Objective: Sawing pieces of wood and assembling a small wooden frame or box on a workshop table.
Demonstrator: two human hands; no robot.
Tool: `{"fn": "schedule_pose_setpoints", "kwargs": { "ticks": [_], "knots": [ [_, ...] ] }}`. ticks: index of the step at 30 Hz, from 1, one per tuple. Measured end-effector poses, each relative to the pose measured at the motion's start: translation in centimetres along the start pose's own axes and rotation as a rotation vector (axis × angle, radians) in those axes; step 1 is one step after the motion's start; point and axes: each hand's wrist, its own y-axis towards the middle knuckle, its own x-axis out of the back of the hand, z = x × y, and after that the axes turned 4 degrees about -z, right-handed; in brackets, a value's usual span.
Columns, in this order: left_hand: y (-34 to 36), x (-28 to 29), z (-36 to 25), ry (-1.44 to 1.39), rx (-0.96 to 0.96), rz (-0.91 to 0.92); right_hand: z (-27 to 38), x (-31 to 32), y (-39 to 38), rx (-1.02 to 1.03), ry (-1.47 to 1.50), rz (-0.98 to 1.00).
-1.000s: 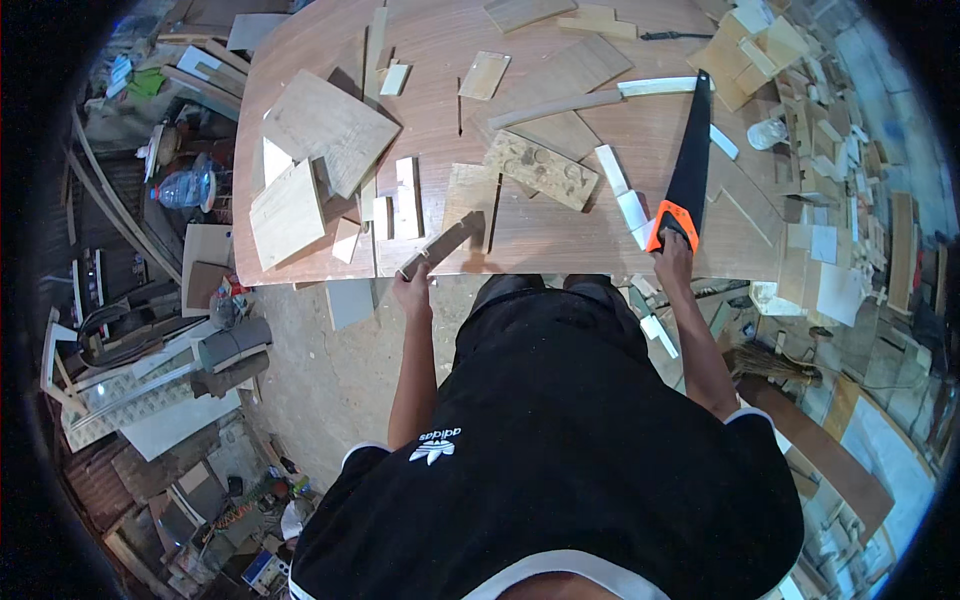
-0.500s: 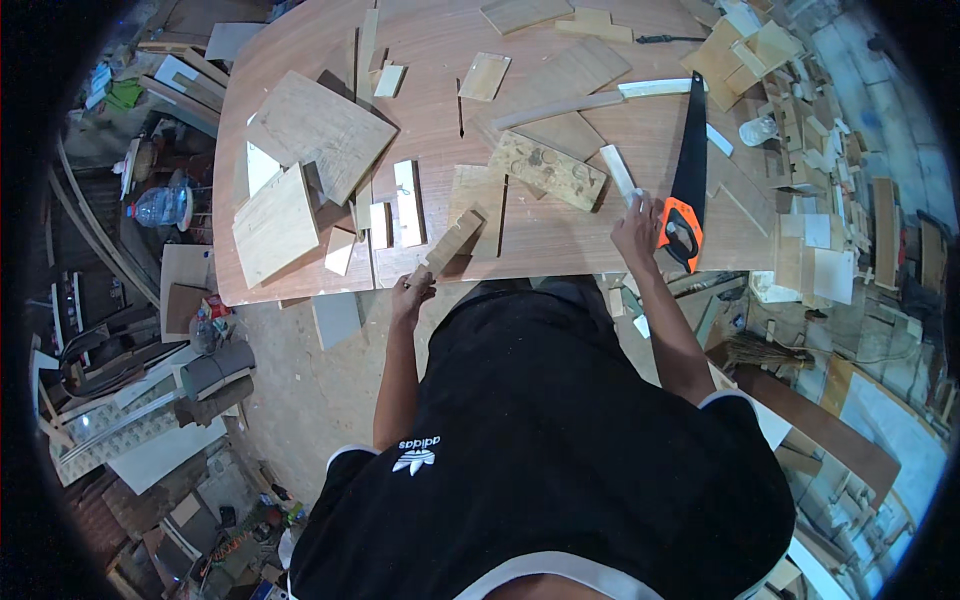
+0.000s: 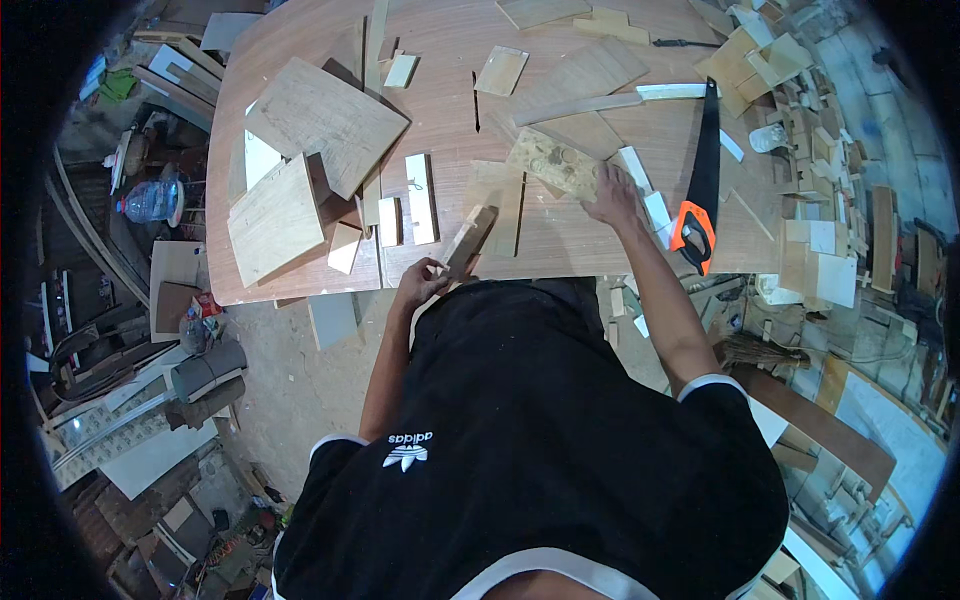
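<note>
head view, current state: the right hand (image 3: 615, 200) has left the orange-handled saw (image 3: 704, 165) and now lies over the right end of a stained wooden board (image 3: 550, 163). one second ago, that hand was on the saw's handle. i cannot tell whether its fingers grip the board or only rest on it. the saw lies on the tabletop (image 3: 430, 115), right of the white strips (image 3: 655, 205), blade pointing away from the wearer. the left hand (image 3: 422, 283) grasps the near end of a small wood block (image 3: 468, 238) at the tabletop's front edge; the block points more directly away from the body than it did. i cannot confirm whether it bears on the surface. significance, in my judgement: sawing is not in progress; both hands are occupied with wood pieces.
</note>
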Motion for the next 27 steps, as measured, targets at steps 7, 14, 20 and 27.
{"fn": "schedule_pose_setpoints", "kwargs": {
  "ticks": [7,14,20,27],
  "knots": [
    [1.8,1.3,-0.8,0.127,-0.065,0.013,3.1,1.2,-2.6,-0.327,0.000,0.012],
    [3.1,1.6,-1.5,-0.053,-0.030,-0.020,4.7,0.2,-5.9,-0.667,0.046,0.042],
    [4.0,2.3,-3.3,0.042,-0.089,0.031,3.5,-3.9,-7.2,-0.714,0.204,0.012],
    [3.8,2.1,-1.0,-0.211,-0.035,-0.079,4.3,-1.4,-6.7,-0.817,0.588,-0.071]
  ]
}}
